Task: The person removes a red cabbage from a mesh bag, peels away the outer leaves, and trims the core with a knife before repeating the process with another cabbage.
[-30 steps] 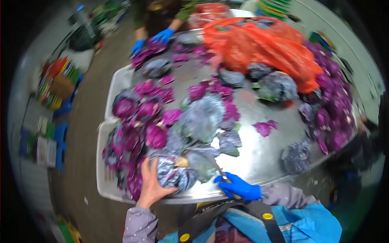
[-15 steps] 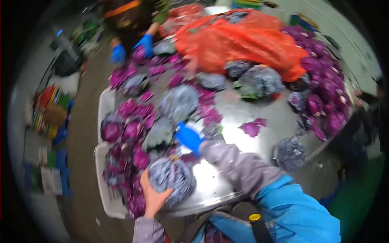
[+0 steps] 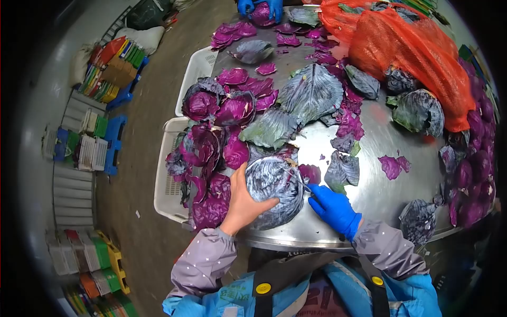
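My bare left hand [image 3: 245, 203] lies against the left side of a large red cabbage [image 3: 274, 191] with pale, veined outer leaves, thumb and fingers spread around it. On the cabbage's right side is my right hand [image 3: 334, 210] in a blue glove, fingers closed around a small, thin tool [image 3: 305, 186], probably a knife, whose tip reaches the cabbage. Most of the tool is hidden by the glove. Just above the cabbage lie loose grey-green leaves [image 3: 272, 128], and a small purple leaf [image 3: 310, 173] is between it and the glove.
Purple leaves fill white crates [image 3: 168, 198] at the left edge of the metal table [image 3: 369, 203]. A red mesh bag [image 3: 409, 53] lies at the upper right beside another cabbage [image 3: 420, 112]. Trimmed cabbages [image 3: 478, 166] pile up far right. A co-worker's blue-gloved hands [image 3: 274, 9] hold a cabbage at the top.
My right hand has come back from the loose leaves to the cabbage's right side. The left hand stays on the cabbage. The camera view has shifted.
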### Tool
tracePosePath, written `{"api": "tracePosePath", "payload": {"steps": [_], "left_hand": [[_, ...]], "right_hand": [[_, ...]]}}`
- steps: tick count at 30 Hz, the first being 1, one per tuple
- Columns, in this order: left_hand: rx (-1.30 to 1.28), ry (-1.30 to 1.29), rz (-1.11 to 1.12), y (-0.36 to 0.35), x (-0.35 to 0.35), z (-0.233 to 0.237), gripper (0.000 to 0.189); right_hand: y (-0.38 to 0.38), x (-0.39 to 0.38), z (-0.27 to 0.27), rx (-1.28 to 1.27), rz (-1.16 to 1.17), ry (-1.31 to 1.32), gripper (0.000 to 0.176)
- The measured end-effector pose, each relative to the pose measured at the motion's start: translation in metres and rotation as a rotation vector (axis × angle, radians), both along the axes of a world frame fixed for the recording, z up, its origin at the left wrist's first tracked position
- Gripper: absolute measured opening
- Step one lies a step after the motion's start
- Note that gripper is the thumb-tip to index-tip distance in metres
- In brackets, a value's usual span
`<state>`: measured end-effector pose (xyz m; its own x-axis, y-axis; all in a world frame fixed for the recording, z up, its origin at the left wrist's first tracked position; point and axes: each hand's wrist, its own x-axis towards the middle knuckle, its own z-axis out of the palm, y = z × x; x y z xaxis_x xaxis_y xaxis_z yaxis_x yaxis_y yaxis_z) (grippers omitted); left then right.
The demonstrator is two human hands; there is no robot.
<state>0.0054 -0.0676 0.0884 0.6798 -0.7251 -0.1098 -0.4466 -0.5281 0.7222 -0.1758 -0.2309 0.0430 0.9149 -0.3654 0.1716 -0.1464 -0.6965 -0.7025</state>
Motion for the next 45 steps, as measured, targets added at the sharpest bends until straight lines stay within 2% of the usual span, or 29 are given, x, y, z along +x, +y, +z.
{"api": "tracePosePath", "payload": {"steps": [2,4,9,14,17,18,19,21,22,23,25,27,28,29,31,33,34,35,37,39,40,41,43,45], "left_hand": [[0.002,-0.053,-0.001,0.001,-0.003,-0.003,0.109],[-0.003,-0.063,-0.005,0.001,-0.005,-0.004,0.109],[-0.011,-0.105,-0.013,-0.001,-0.008,-0.009,0.108],[-0.021,-0.179,0.013,-0.006,-0.015,-0.019,0.106],[-0.019,-0.242,0.029,-0.014,-0.033,-0.013,0.105],[-0.005,-0.323,0.033,-0.022,-0.042,-0.010,0.104],[0.012,-0.398,0.037,-0.026,-0.049,-0.010,0.104],[-0.021,-0.397,0.020,-0.026,-0.054,-0.010,0.104],[-0.005,-0.390,0.024,-0.024,-0.054,-0.011,0.105],[0.004,-0.382,0.025,-0.024,-0.055,-0.013,0.106],[-0.027,-0.385,-0.028,-0.019,-0.055,-0.015,0.107],[0.021,-0.380,-0.052,-0.019,-0.053,-0.008,0.108],[0.028,-0.366,-0.046,-0.021,-0.052,-0.007,0.107],[-0.015,-0.359,-0.035,-0.022,-0.049,-0.007,0.105],[-0.043,-0.388,-0.063,-0.024,-0.038,-0.013,0.103],[-0.016,-0.406,-0.055,-0.026,-0.039,-0.012,0.102],[0.017,-0.424,-0.054,-0.028,-0.041,-0.010,0.101],[0.014,-0.417,-0.081,-0.027,-0.044,-0.010,0.101],[0.009,-0.490,-0.116,-0.028,-0.040,-0.012,0.100],[-0.022,-0.407,-0.213,-0.025,-0.024,-0.006,0.100],[-0.019,-0.304,-0.250,-0.020,-0.012,-0.008,0.100],[-0.041,-0.230,-0.271,-0.020,0.007,-0.009,0.100],[-0.108,0.170,-0.235,-0.018,0.049,-0.017,0.095],[-0.069,0.152,-0.229,-0.022,0.057,-0.019,0.093]], "right_hand": [[0.002,0.007,-0.013,-0.057,-0.004,-0.006,0.031],[0.005,0.011,-0.025,-0.164,0.030,0.165,0.030],[-0.003,0.022,-0.045,-0.217,0.087,0.327,0.030],[-0.013,0.032,-0.029,-0.128,0.136,0.492,0.028],[-0.018,0.027,-0.036,-0.129,0.100,0.513,0.026],[-0.020,0.027,-0.035,-0.048,0.100,0.642,0.029],[-0.019,0.026,-0.030,-0.051,0.091,0.642,0.029],[-0.018,0.019,-0.015,-0.071,0.041,0.521,0.025],[-0.018,0.022,-0.009,-0.103,0.054,0.545,0.023],[-0.021,0.027,-0.001,0.111,0.044,0.789,0.048],[-0.022,0.030,0.002,0.226,-0.053,0.887,0.062],[-0.016,0.030,0.002,0.340,-0.163,0.825,0.070],[-0.013,0.028,-0.004,0.319,-0.185,0.821,0.059],[-0.011,0.022,0.006,0.104,-0.050,0.726,0.046],[-0.006,0.023,-0.038,0.150,-0.093,0.632,0.031],[0.003,0.024,-0.045,0.054,-0.120,0.585,0.028],[-0.001,0.024,-0.049,0.011,-0.061,0.579,0.031],[0.001,0.022,-0.054,0.309,-0.173,0.498,0.035],[-0.003,0.027,-0.034,0.473,-0.338,0.669,0.035],[0.005,0.014,-0.033,0.203,-0.143,0.463,0.033],[0.006,0.023,-0.022,0.125,-0.059,0.620,0.035],[0.009,0.024,-0.009,0.363,-0.106,0.696,0.047],[0.027,0.034,-0.064,0.417,-0.157,0.515,0.043],[0.017,0.040,-0.027,0.669,-0.267,0.670,0.050]]}}
